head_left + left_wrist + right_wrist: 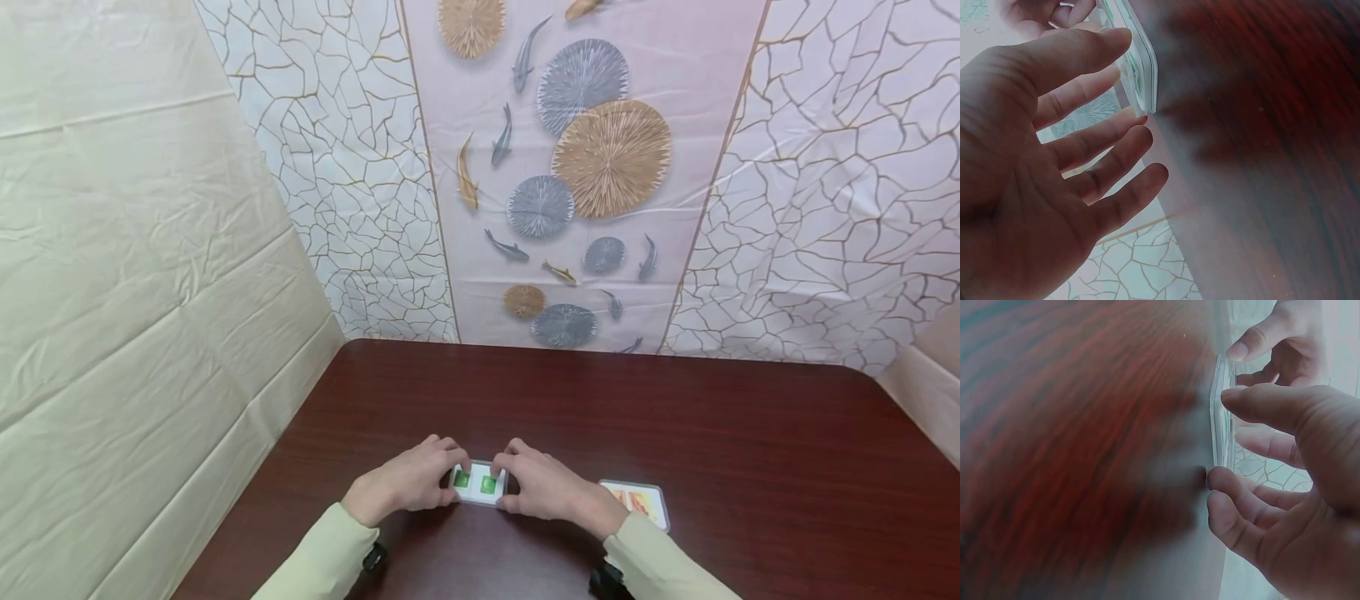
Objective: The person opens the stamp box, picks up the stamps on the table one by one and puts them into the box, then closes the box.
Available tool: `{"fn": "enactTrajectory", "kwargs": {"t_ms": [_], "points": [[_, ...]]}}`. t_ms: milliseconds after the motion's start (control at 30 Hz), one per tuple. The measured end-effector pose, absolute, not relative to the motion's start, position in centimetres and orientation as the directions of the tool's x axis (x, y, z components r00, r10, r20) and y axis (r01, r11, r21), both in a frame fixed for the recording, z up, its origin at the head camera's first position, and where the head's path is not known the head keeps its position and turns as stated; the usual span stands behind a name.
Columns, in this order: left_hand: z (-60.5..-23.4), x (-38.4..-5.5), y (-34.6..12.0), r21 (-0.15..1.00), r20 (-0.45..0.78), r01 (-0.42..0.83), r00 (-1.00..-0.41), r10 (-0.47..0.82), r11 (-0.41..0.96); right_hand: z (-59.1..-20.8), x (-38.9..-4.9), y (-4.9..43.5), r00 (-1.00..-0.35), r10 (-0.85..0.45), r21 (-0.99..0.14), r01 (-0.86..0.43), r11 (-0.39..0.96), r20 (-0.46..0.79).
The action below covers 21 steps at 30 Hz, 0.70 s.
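A flat clear-edged case (477, 493) with a white face and two green pictures lies on the dark wooden table (570, 400). At its left end, my left hand (408, 481) pinches it, thumb on the near side and index finger over the top. My right hand (546, 485) pinches the right end in the same manner. From the left wrist, the case (1142, 62) shows edge-on beside the thumb, with the lower fingers spread loosely. The right wrist view has the thin layered edge of the case (1217, 419) between thumb and fingers. The fingertips hide parts of its ends.
A second flat case (651, 502) with an orange and red picture lies to the right, partly covered by my right wrist. Behind the table hangs a patterned cloth (375, 208), and a plain pale cloth (150, 333) hangs along the left.
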<state>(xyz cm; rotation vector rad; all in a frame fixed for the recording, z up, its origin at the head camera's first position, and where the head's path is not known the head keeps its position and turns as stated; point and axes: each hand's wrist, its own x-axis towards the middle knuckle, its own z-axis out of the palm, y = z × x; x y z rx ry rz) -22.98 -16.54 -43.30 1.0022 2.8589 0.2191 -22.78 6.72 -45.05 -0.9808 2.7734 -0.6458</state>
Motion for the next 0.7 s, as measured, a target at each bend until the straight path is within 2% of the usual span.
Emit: {"fn": "enactTrajectory", "kwargs": {"t_ms": [700], "points": [[-43.13, -22.81, -16.45, 0.202, -0.087, 0.587, -0.787, 0.611, 0.784, -45.26, -22.64, 6.79, -0.778, -0.629, -0.433, -0.571, 0.698, 0.013]]}}
